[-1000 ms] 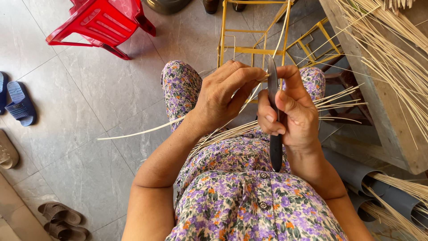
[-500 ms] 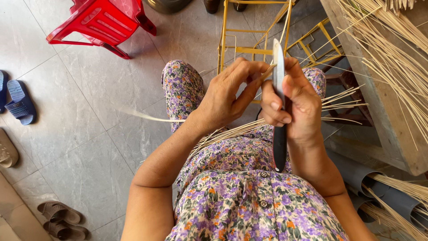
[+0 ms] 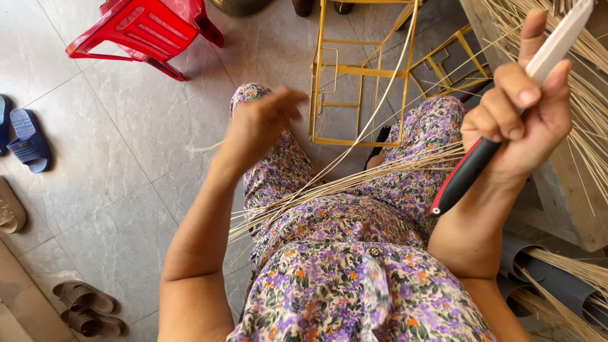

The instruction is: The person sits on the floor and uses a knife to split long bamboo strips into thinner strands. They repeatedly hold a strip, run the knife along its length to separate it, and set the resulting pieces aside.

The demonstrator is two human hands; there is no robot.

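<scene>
My right hand (image 3: 522, 111) grips a knife (image 3: 487, 149) with a black and red handle and a pale blade that points up to the top right corner. My left hand (image 3: 256, 126) is blurred over my left knee, fingers curled. A thin pale strip (image 3: 209, 147) pokes out to its left; whether the hand grips it I cannot tell. A bundle of thin pale reed strips (image 3: 335, 187) lies across my lap on the flowered purple dress. One long strip (image 3: 392, 82) rises from the lap toward the top middle.
A yellow wire frame (image 3: 354, 69) stands on the grey tiled floor ahead of my knees. A red plastic chair (image 3: 149, 28) is at the top left. Sandals (image 3: 25, 139) lie at the left edge. Loose reeds cover a wooden bench (image 3: 570, 183) on the right.
Both hands were together in front of me on the knife and strip. They have pulled apart: the right hand with the knife up and right, the left hand down and left.
</scene>
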